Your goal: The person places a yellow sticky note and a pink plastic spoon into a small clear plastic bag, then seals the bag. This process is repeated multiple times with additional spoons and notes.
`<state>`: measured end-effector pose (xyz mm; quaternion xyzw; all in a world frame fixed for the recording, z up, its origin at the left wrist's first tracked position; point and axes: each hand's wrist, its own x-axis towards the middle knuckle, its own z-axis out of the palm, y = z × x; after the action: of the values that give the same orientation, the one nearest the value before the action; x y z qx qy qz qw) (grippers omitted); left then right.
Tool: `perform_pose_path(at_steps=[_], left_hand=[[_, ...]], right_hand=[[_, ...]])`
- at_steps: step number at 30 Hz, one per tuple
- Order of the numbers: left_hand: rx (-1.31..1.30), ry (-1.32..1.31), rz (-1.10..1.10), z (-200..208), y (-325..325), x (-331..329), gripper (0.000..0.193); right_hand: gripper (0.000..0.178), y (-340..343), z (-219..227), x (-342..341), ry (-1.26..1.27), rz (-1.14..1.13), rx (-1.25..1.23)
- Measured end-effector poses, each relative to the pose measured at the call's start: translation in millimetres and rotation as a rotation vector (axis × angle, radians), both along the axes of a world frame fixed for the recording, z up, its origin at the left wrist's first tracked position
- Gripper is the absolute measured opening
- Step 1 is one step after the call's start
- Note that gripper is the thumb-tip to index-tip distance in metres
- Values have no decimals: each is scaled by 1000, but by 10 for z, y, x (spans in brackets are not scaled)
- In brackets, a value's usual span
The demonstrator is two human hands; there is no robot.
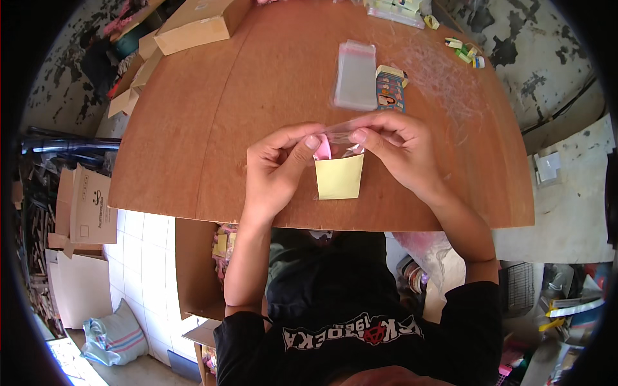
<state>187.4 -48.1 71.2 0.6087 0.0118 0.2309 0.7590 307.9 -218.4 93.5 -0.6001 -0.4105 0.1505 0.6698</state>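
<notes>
Close to the table's front edge, my left hand [273,170] and my right hand [402,154] pinch the top of a small clear plastic bag [344,127] between thumbs and fingers. A plain yellow card [338,180] hangs upright in the bag's lower part. Behind it shows a pink piece [323,148], partly covered by the card and my left thumb; its kind I cannot make out. Beyond my hands lies a stack of flat clear bags [355,77]. Touching its right side is a small printed blue and yellow box [391,89].
The brown wooden table [174,141] bears a cardboard box [196,27] at the far left. Thin clear plastic strips [447,80] lie at the right, with several small packets [467,53] behind. An open carton [196,270] of pink and yellow packets stands below the front edge.
</notes>
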Motion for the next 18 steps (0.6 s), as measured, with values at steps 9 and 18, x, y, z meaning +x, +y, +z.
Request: perform_pose_path(at_steps=[9,18], left_hand=[[45,-83,-41,-81,76,-67,19],[83,-132,-54,-143,119,-73,20]], right_hand=[[14,-64,-17,31,-2,112,16],[16,-97,-73,135,-119,207,41]])
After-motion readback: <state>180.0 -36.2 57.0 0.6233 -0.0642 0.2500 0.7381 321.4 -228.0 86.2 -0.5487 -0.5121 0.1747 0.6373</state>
